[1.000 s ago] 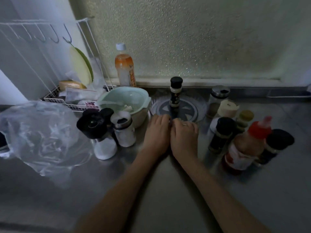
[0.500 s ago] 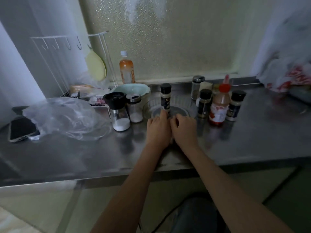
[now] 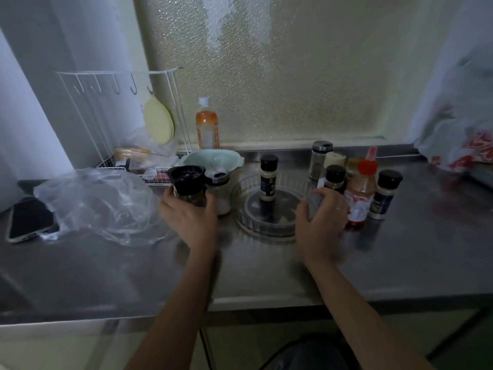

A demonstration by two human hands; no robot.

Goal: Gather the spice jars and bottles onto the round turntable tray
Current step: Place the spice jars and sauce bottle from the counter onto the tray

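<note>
The clear round turntable tray (image 3: pixel 241 209) sits mid-counter with one black-capped spice jar (image 3: pixel 268 180) upright at its centre. My left hand (image 3: pixel 190 218) is wrapped around a black-topped grinder jar (image 3: pixel 186 180) just left of the tray, next to a silver-lidded salt jar (image 3: pixel 221 194). My right hand (image 3: pixel 321 221) grips the body of a black-capped jar (image 3: pixel 335 175) at the tray's right edge. Behind and right of it stand a silver-lidded jar (image 3: pixel 321 160), a white-capped jar (image 3: pixel 334 159), a red-capped sauce bottle (image 3: pixel 364 188) and another black-capped jar (image 3: pixel 386 193).
An orange drink bottle (image 3: pixel 206 126) stands by the frosted window. A mint bowl (image 3: pixel 213 159) and a white wire rack (image 3: pixel 120 116) sit behind the grinder. A crumpled clear plastic bag (image 3: pixel 98 204) and a phone (image 3: pixel 28 221) lie at left, a printed bag (image 3: pixel 461 148) at right. The counter's front edge (image 3: pixel 253 307) is near.
My hands, earlier resting together in front of the tray, have spread apart: the left took hold of the grinder, the right the black-capped jar. The view has pulled back.
</note>
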